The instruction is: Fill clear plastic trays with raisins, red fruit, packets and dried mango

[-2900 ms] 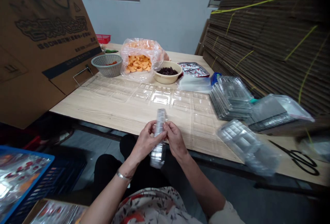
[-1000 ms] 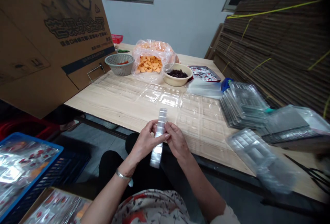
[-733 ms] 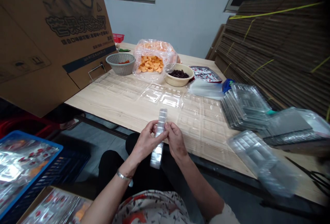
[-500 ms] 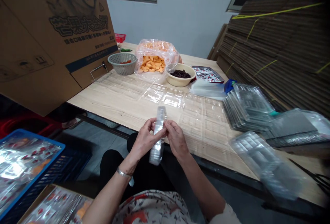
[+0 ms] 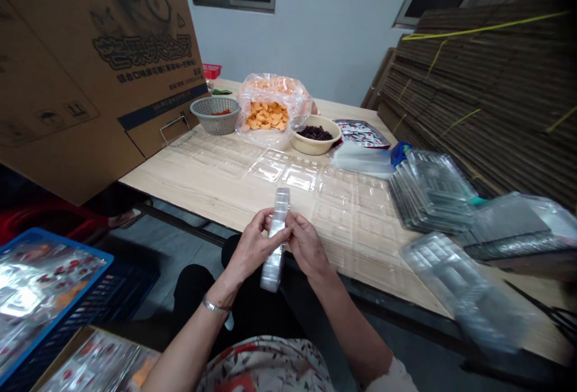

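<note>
In front of my lap, a narrow, shiny clear plastic tray [image 5: 275, 263] is held on edge, its upper end tilted toward the table. I cannot tell if it is a single tray or several nested together. My left hand [image 5: 253, 245] grips it from the left, thumb across its near face. The fingers of my right hand [image 5: 306, 241] are closed at its right edge. Beyond both hands, several clear compartmented trays [image 5: 336, 190] lie flat in rows on the wooden table [image 5: 216, 190].
Orange pieces fill a plastic bag [image 5: 270, 115] between a grey basket [image 5: 215, 116] and a cream bowl [image 5: 315, 133] of dark pieces. Stacked clear trays [image 5: 428, 190] stand at right, with loose trays [image 5: 464, 290] by the edge. A carton [image 5: 90, 109] and blue crate [image 5: 103, 260] are left.
Both hands keep nearly the same hold on the clear tray, with the right fingers shifting slightly at its edge. The whole view has moved a little.
</note>
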`<state>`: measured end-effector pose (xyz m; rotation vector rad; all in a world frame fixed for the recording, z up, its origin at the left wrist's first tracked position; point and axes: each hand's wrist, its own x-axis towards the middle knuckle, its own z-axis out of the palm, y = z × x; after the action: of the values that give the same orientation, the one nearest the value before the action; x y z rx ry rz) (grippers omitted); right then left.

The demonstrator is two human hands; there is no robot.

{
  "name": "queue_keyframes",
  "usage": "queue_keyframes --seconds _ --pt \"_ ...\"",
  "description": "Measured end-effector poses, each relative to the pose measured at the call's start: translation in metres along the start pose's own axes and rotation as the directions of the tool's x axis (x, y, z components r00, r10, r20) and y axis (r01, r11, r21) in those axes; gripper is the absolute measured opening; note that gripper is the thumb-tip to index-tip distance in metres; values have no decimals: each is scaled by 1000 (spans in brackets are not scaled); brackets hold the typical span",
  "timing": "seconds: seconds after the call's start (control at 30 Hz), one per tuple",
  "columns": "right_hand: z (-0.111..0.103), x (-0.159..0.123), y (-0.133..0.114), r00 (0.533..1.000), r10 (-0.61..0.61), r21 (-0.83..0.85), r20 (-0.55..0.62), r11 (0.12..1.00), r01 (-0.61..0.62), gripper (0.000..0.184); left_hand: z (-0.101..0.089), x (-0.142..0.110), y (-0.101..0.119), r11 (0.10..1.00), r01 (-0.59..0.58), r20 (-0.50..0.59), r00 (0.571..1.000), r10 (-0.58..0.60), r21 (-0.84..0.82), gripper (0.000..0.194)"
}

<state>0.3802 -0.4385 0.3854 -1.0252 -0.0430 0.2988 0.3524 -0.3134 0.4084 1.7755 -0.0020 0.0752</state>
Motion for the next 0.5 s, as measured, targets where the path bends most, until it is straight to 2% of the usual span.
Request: queue_keyframes --seconds 0.2,0.33,0.5 --pt "4 -2 0 1000 -18 -19 -10 1000 18 33 1 -1 -4 1000 -6 -18 1000 6 5 49" --pt "2 0 5 994 -93 -107 -65 991 86 26 2 0 -1 1000 15 -34 999 -14 0 46" --pt "2 5 8 982 -173 -169 -72 973 159 28 0 3 -1 994 60 -48 997 -64 -89 47"
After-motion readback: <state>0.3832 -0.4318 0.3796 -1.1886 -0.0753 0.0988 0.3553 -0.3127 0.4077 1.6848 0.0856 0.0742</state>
